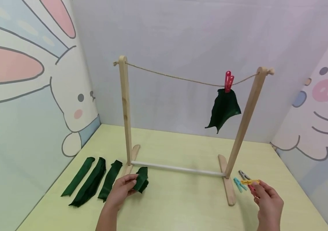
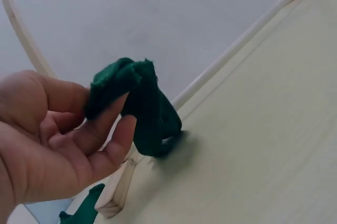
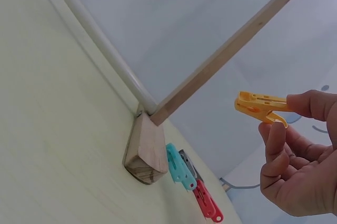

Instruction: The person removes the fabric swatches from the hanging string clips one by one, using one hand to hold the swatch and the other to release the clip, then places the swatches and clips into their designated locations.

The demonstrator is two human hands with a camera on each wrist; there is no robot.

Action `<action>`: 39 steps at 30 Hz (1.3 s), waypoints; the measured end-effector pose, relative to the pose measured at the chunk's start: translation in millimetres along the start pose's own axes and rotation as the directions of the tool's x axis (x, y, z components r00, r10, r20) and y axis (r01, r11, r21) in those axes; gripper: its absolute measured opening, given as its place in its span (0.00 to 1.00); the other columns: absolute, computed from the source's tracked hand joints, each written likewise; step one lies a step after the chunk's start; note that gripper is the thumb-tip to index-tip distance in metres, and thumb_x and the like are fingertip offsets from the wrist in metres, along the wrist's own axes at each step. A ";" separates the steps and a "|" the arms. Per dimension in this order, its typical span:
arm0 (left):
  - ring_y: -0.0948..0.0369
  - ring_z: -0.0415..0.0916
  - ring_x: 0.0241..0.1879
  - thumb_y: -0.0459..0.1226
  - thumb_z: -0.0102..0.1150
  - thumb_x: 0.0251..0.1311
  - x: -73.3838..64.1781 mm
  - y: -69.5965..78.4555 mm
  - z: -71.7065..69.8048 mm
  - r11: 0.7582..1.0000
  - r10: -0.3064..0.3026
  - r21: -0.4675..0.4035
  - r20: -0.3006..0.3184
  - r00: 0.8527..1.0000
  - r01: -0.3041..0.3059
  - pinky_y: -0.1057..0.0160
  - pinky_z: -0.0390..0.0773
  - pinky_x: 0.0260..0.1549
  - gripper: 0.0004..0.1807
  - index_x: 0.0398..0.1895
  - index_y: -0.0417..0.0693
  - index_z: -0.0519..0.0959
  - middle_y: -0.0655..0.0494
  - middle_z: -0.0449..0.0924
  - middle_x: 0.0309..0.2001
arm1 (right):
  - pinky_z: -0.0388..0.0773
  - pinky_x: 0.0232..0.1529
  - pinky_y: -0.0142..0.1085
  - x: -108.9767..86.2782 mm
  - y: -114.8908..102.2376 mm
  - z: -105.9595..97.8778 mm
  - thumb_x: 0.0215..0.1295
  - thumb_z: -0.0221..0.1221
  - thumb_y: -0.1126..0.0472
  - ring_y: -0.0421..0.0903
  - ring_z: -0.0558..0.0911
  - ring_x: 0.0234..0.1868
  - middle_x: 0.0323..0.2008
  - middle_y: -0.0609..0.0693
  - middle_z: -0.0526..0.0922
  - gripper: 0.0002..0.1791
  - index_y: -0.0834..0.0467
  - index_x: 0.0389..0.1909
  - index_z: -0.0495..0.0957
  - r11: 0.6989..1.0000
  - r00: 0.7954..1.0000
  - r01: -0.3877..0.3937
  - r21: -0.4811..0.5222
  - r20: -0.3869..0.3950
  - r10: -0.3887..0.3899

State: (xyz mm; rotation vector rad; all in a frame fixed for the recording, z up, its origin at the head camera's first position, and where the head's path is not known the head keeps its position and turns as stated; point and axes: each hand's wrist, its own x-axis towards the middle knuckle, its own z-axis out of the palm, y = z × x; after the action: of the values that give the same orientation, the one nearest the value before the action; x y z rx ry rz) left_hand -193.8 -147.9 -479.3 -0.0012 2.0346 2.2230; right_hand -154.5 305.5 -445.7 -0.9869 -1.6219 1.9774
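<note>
Looking down through the head camera, I saw a pale yellow-green table (image 1: 181, 205) boxed in by walls (image 1: 22, 96) painted with cartoon rabbits. On it stood a wooden rack (image 1: 125, 112) with two uprights, a white bar (image 1: 178, 169) low between its feet, and a twine line (image 1: 181, 78) strung across the top. A red peg (image 1: 228, 81) pinned one dark green cloth (image 1: 224, 110) to that line near the right upright.

No containers were in view; everything lay loose on the table. Three green strips (image 1: 90, 181) lay side by side left of the rack's left foot.

My left hand (image 1: 120, 192) pinched a crumpled green piece (image 1: 141, 181) between thumb and fingers, just in front of the left foot and just above the table. My right hand (image 1: 269, 200) held a yellow peg (image 1: 250, 182) by its end between thumb and forefinger, the other fingers loosely curled, near the right foot.

The right wrist view showed more: a teal peg (image 3: 180, 167), a grey peg (image 3: 187, 162) and another red one (image 3: 208, 203) lying together beside the foot (image 3: 145, 147), and the yellow peg's jaws closed. The left wrist view showed the piece's (image 2: 145, 105) lower fold hanging down to the table beside the bar.
</note>
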 end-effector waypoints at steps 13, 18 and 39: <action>0.56 0.70 0.28 0.25 0.53 0.58 -23.3 -0.7 -27.1 0.919 -0.146 0.350 -0.132 0.980 0.184 0.57 0.75 0.24 0.11 0.44 0.29 0.77 0.49 0.75 0.32 | 0.71 0.27 0.32 9.8 3.5 -10.0 0.58 0.63 0.50 0.33 0.80 0.25 0.20 0.32 0.80 0.12 0.46 0.41 0.74 0.979 0.998 -0.044 -0.198 0.035 0.052; 0.57 0.72 0.26 0.25 0.57 0.55 -26.9 -0.2 -33.3 0.884 -0.160 0.427 -0.111 0.981 0.193 0.58 0.75 0.24 0.08 0.37 0.30 0.79 0.51 0.76 0.31 | 0.68 0.34 0.38 16.0 7.3 -11.1 0.57 0.64 0.49 0.32 0.80 0.26 0.21 0.32 0.80 0.19 0.49 0.47 0.71 0.957 0.995 -0.053 -0.284 0.068 0.075; 0.59 0.75 0.20 0.29 0.55 0.59 -27.5 -6.0 -30.2 0.879 -0.222 0.409 -0.106 0.969 0.246 0.62 0.74 0.20 0.05 0.35 0.33 0.76 0.50 0.76 0.21 | 0.66 0.31 0.41 35.1 25.5 -17.3 0.50 0.69 0.52 0.39 0.81 0.26 0.24 0.47 0.84 0.32 0.64 0.52 0.68 0.911 0.978 -0.080 -0.406 0.145 0.151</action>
State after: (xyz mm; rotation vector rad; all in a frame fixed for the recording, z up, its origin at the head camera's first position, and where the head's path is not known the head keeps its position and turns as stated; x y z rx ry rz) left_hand -168.6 -179.9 -485.7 -0.2576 2.3577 1.6282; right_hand -162.1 335.2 -480.9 -1.1002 -2.1722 1.8905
